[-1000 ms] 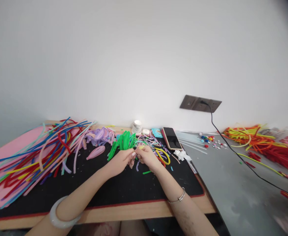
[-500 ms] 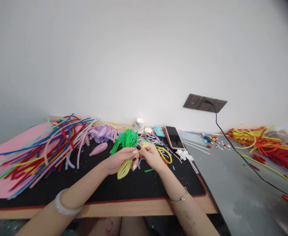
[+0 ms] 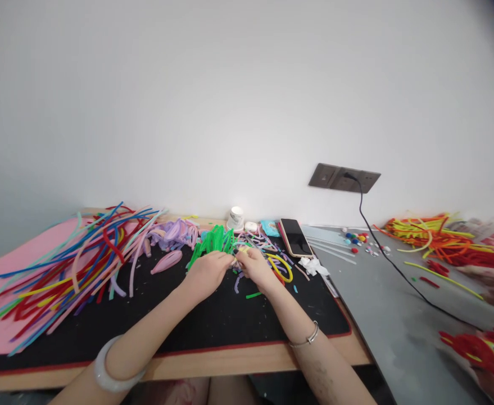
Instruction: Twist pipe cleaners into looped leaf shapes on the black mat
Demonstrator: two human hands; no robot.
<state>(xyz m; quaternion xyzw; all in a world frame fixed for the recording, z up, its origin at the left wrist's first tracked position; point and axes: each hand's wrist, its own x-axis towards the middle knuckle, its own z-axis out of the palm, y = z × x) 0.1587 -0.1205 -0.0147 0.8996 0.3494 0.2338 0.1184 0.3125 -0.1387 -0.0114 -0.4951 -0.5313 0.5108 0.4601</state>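
in the head view, the pale yellow piece point(image 3: 244, 250), mostly hidden, shows 1 small patch in the pinched fingers of the right hand point(image 3: 254, 268), beside the green bundle point(image 3: 214, 240); whether the left hand point(image 3: 207, 274) grasps it, i cannot tell.

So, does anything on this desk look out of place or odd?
Mostly craft clutter, nothing clearly damaged. The crumpled white tissue-like scrap beside the phone looks discarded, unlike the colored stems. A short green piece also lies loose on the black mat, near the right hand, like a stray offcut.
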